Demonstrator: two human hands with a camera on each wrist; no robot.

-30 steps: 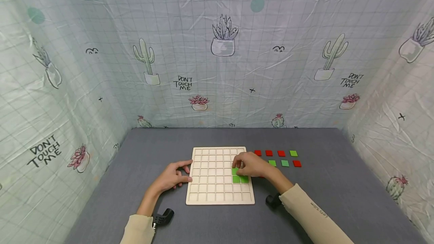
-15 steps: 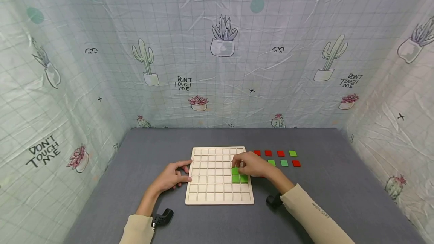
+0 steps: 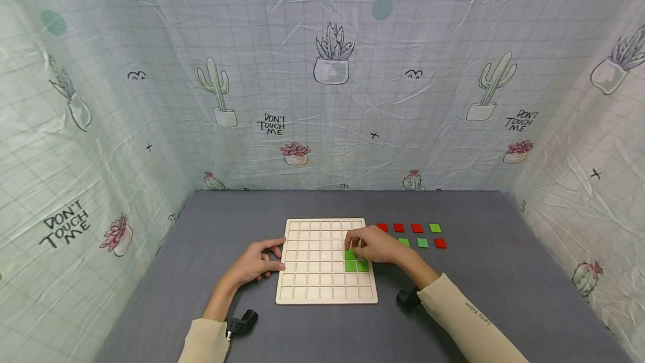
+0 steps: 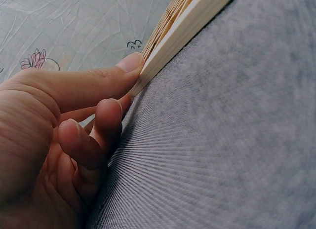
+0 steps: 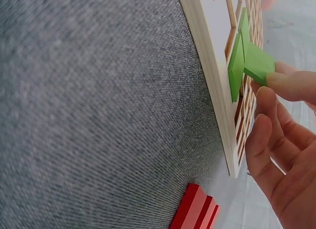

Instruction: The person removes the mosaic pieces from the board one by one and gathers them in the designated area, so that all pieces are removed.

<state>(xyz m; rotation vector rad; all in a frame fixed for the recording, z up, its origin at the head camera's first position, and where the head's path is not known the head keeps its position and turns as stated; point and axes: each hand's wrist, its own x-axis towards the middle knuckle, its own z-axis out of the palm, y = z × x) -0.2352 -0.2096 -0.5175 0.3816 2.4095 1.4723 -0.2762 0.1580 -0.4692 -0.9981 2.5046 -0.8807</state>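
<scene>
A pale wooden board with a grid of square cells lies on the grey table. Against its left edge my left hand rests the tips of thumb and index finger, set apart; the other fingers hang loosely bent. Over the board's right side, my right hand pinches a green square tile between thumb and finger. That tile is tilted, its lower edge at the board. Just in front of it two green tiles sit side by side in cells. The fingertips partly cover the cells beneath them.
Right of the board, loose red tiles and green tiles lie in rows on the table; the right hand and forearm hide some. A printed cloth hangs behind and along both sides. Each wrist wears a black camera.
</scene>
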